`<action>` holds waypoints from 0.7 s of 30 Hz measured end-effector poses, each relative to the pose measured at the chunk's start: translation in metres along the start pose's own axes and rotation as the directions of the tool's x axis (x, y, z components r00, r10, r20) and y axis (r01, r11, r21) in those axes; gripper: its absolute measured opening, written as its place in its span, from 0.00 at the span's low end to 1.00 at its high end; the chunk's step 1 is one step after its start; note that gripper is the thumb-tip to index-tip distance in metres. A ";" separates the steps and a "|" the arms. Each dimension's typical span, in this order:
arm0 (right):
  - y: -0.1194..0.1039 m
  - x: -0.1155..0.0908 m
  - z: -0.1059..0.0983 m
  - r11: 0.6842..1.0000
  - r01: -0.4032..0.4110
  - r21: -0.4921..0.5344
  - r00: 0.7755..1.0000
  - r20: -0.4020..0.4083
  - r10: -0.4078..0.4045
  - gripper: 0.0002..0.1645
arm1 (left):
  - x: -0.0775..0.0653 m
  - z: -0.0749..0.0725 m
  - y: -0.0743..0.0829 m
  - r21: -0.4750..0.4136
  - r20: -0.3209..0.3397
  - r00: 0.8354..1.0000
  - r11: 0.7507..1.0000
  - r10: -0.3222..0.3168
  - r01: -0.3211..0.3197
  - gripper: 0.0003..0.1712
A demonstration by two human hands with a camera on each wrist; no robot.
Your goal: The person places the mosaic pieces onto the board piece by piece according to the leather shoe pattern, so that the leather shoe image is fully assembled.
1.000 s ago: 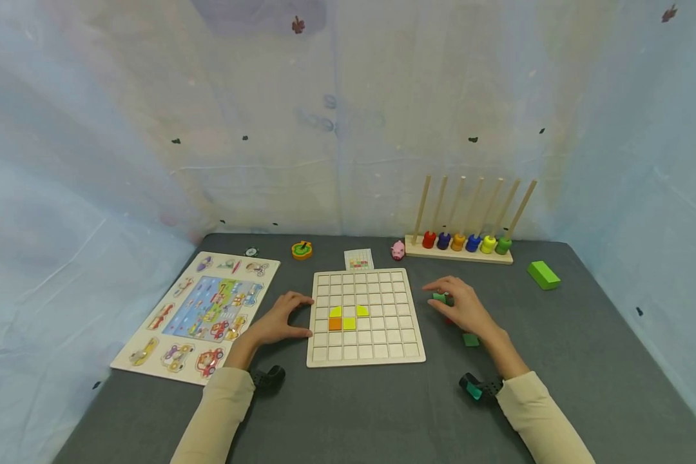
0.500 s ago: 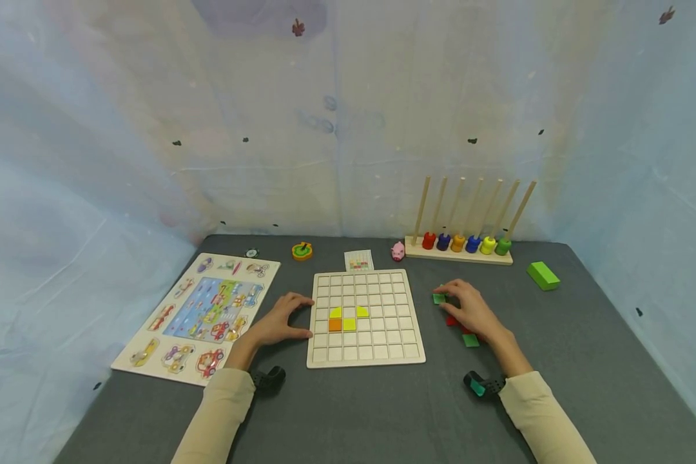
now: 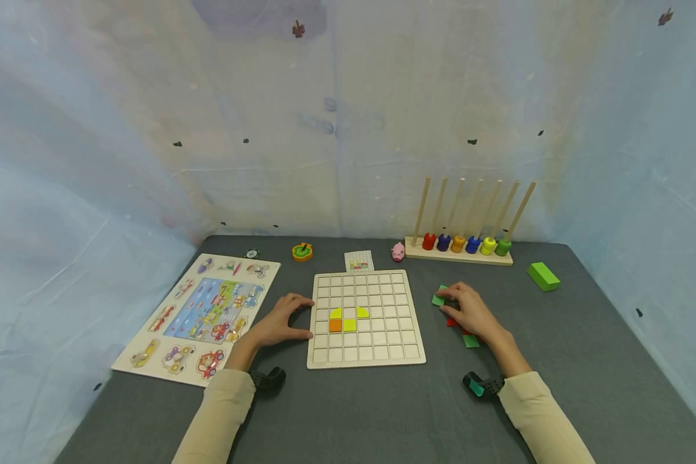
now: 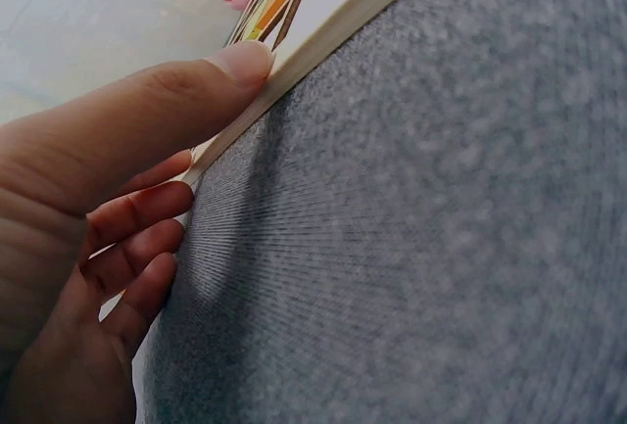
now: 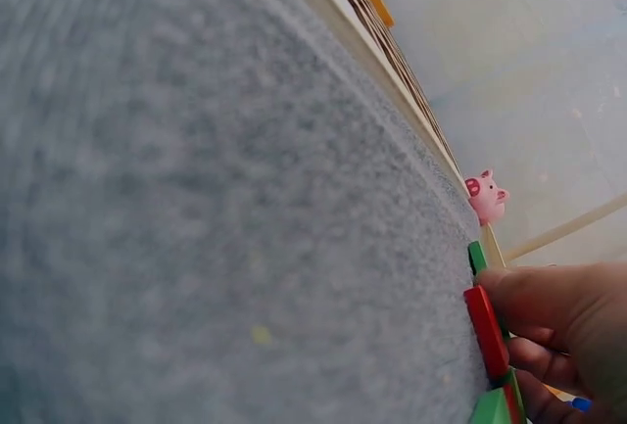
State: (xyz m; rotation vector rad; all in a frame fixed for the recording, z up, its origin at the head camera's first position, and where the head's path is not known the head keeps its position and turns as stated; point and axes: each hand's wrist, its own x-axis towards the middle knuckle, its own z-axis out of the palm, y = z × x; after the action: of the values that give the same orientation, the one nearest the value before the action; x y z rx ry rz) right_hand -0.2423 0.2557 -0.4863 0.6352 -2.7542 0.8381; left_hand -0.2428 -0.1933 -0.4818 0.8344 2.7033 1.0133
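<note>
At the left edge of a wooden grid board (image 3: pixel 383 335) lies my left hand (image 3: pixel 278 320), thumb and fingertips touching its side with a gap between them. The board bears several yellow tiles (image 3: pixel 349 325) and an orange tile (image 3: pixel 335 325). To the right of the board, the fingertips of my right hand (image 3: pixel 471 312) touch a green tile (image 3: pixel 437 300) on the table; the thumb is apart from it. Partly under this hand are red tiles (image 3: pixel 451 322) and another green tile (image 3: pixel 471 341). The right wrist view shows a red tile (image 5: pixel 486 331) beside the thumb.
A picture puzzle board (image 3: pixel 151 322) lies at the left. Along the back are a pattern card (image 3: pixel 359 260), a pink pig figure (image 3: pixel 397 251), a round orange-green toy (image 3: pixel 302 252) and a peg stand (image 3: pixel 458 256) with coloured beads. A green block (image 3: pixel 543 276) sits far right.
My right hand has moved slightly right and onto the green tile, which has turned a little. Red tiles came into view beneath the hand. The left hand has stayed at the board's edge.
</note>
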 end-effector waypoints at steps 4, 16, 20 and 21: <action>0.000 -0.001 0.001 1.000 -0.011 -0.013 1.000 0.002 0.011 0.16 | 0.000 0.000 0.001 -0.009 0.002 1.000 1.000 0.002 -0.002 0.40; -0.053 0.013 0.025 0.974 0.208 0.089 0.978 -0.020 -0.207 0.16 | -0.001 0.000 0.000 -0.007 -0.004 1.000 1.000 0.011 -0.011 0.40; -0.083 0.020 0.044 0.939 0.303 0.165 0.953 -0.028 -0.302 0.15 | 0.000 0.000 0.001 -0.012 -0.004 1.000 1.000 0.009 -0.009 0.40; -0.089 0.021 0.048 0.929 0.322 0.181 0.946 -0.031 -0.321 0.15 | 0.000 0.000 0.001 -0.012 -0.005 1.000 1.000 0.008 -0.009 0.40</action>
State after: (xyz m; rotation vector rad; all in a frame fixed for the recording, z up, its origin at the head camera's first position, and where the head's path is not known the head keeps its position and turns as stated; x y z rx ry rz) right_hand -0.2235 0.1543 -0.4764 1.0847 -2.4868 1.0164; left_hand -0.2418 -0.1928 -0.4808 0.8432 2.6966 1.0339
